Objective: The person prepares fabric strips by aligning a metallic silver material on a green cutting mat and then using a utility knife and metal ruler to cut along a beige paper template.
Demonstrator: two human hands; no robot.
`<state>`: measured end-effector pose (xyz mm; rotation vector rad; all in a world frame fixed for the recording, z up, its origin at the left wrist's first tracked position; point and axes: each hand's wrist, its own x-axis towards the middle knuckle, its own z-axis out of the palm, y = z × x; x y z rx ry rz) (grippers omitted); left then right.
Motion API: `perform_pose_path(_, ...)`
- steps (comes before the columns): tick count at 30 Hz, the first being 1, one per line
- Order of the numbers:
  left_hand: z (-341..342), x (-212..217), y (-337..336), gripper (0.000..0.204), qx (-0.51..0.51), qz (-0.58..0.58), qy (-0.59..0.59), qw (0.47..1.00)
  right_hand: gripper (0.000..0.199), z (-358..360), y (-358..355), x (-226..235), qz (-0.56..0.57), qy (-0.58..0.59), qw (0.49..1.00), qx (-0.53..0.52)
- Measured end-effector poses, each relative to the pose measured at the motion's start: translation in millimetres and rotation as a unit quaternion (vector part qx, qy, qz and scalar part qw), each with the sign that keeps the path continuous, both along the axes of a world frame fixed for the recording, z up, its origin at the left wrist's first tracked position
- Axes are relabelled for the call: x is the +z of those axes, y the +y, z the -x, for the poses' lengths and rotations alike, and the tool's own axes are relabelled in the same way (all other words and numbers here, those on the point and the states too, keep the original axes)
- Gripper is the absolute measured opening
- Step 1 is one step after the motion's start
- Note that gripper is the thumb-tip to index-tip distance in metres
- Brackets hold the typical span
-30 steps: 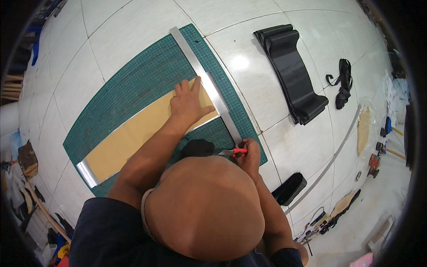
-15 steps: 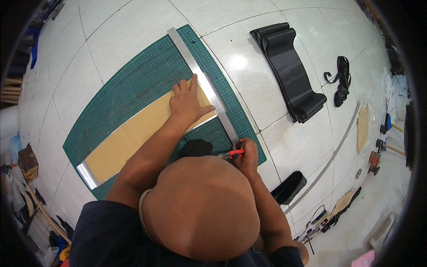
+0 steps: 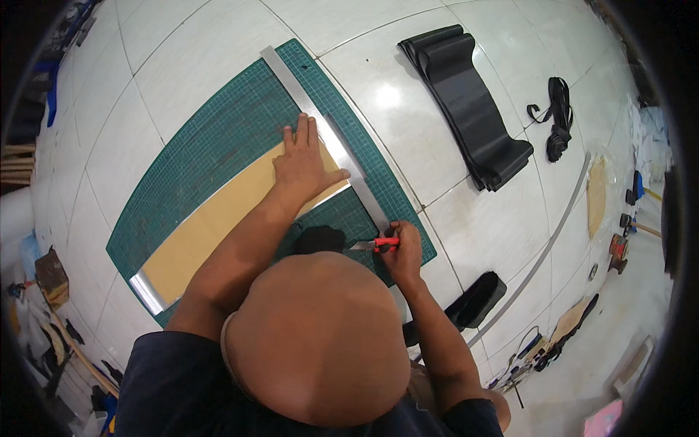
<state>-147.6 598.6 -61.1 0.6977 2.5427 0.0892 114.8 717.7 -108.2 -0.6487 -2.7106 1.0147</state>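
My left hand (image 3: 298, 169) presses flat, fingers apart, on a long tan panel (image 3: 218, 211) with shiny silver edges. Its thumb and fingertips reach the silver metal ruler (image 3: 290, 81), which lies across the panel's far right end. Both rest on a green cutting mat (image 3: 211, 138) with a printed grid. In my right hand (image 3: 408, 251) is a red-handled utility knife (image 3: 386, 242), its blade pointing left, beside the ruler's near end. Next to the blade lies a dark black piece (image 3: 320, 239), partly hidden by my head.
Folded black sheet material (image 3: 473, 109) lies on the white tiled floor right of the mat, with a bundle of black straps (image 3: 558, 124) beyond. A black brush-like block (image 3: 480, 298) sits by my right forearm. A long grey strip (image 3: 542, 262) curves past it.
The view has shifted slightly. My right hand has turned the knife a little, so more of its blade shows. My left hand stays pressed on the panel by the ruler.
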Motion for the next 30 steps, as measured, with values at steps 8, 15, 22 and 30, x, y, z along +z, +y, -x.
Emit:
perform_pose_path(8, 2, 4, 5, 0.128, -0.002, 0.021, -0.015, 1.000, 0.037, -1, 1, -1, 0.009, -0.015, 1.000, -0.010)
perform_pose_path(15, 4, 8, 11, 0.134, -0.009, 0.042, -0.020, 0.999, 0.039, 1, 2, 4, 0.040, -0.017, 0.999, -0.012)
perform_pose_path(22, 4, 7, 11, 0.139, -0.013, 0.049, -0.024, 0.998, 0.044, -1, 1, 1, 0.056, -0.050, 0.997, -0.027)
perform_pose_path(30, 4, 6, 11, 0.140, -0.014, 0.054, -0.022, 0.998, 0.044, 3, -1, 8, 0.054, -0.070, 0.996, -0.035)
